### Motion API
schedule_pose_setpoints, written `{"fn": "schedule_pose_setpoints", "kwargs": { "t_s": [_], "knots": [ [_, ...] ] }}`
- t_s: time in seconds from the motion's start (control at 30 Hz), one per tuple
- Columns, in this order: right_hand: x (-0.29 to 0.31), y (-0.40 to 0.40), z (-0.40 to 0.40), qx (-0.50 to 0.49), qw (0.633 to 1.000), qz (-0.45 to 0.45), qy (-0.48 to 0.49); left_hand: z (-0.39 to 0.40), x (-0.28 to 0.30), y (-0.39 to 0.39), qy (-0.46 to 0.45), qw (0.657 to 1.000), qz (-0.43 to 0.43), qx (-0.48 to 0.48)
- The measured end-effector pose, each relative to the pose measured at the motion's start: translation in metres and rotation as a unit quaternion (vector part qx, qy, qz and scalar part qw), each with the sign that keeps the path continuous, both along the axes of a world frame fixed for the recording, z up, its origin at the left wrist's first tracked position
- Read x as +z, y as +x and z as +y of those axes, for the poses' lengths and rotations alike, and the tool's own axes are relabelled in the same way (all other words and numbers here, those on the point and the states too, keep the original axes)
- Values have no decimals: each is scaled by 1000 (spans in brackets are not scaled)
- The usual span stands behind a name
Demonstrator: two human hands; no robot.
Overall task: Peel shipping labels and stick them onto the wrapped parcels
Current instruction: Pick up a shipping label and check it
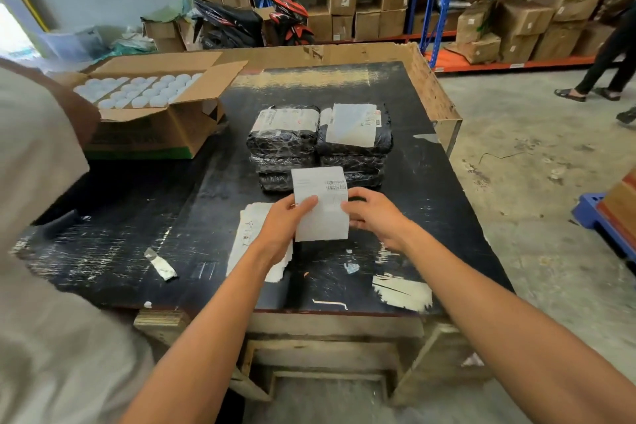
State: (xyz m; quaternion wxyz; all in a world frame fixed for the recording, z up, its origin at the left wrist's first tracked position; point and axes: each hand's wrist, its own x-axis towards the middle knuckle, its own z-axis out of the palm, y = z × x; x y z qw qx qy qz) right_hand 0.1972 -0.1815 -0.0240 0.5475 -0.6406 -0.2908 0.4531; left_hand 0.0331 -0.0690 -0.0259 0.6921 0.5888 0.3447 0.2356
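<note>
Both hands hold one shipping label [321,203] above the middle of the black table [430,182], toward its near edge. Left hand [282,227] pinches the label's left edge, thumb on the printed face, fingers curled behind. Right hand [375,213] grips the right edge, fingers clamped on the sheet. Barcode sits at the label's top right. Stack of further labels [247,237] lies flat under the left wrist. Wrapped parcels [318,144], black film, stacked in two columns at table centre just beyond the label; both top parcels already carry labels. Open carton of white lids [144,107] at the far left corner
</note>
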Motion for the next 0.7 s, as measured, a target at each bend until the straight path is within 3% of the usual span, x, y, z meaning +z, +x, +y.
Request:
{"fn": "schedule_pose_setpoints", "kwargs": {
  "t_s": [0.1, 0.3, 0.47, 0.7],
  "knots": [
    [4, 10, -15, 16, 999, -39, 15, -10, -2, 11, -8, 1000, -28, 0],
    [7, 31, -29, -75, 992, -62, 75, -20, 4, 25, 0, 998, 3, -61],
    [10, 39, -30, -46, 988, -111, 97, -22, 20, 34, -25, 998, -33, -39],
    [16, 39, -30, -31, 985, -102, 135, -14, 32, 34, 18, 999, -31, -22]
  ]
}}
